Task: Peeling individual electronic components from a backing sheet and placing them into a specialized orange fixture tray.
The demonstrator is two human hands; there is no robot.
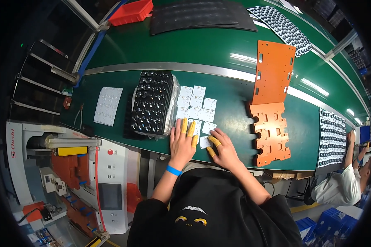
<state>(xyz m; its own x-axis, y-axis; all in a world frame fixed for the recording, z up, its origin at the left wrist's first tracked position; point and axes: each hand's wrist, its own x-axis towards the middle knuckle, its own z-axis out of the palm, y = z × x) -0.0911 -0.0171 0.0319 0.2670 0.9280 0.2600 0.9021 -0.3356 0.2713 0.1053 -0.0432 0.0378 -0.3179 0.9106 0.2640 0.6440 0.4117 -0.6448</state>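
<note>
Several small white circuit boards (pixel 196 113) lie flat in a loose cluster on the green tabletop (pixel 233 107) in front of me. My left hand (pixel 183 143) rests over the cluster's near left part, its fingers stretched out and covering some boards. My right hand (pixel 223 149) reaches in from the near right, fingers apart, their tips at the closest boards. Yellow finger cots cover several fingers on both hands. Left of the boards stands a stack of black trays (pixel 152 103) with round dark parts in rows and clear plastic wrap around its side.
An uncut white panel (pixel 108 106) and pliers (pixel 79 116) lie at the left. To the right is an orange notched fixture (pixel 271 131) with an orange plate (pixel 275 70) beyond. A red bin (pixel 131 12) and black sheets (pixel 202 16) sit behind; a co-worker (pixel 342 183) is at the right.
</note>
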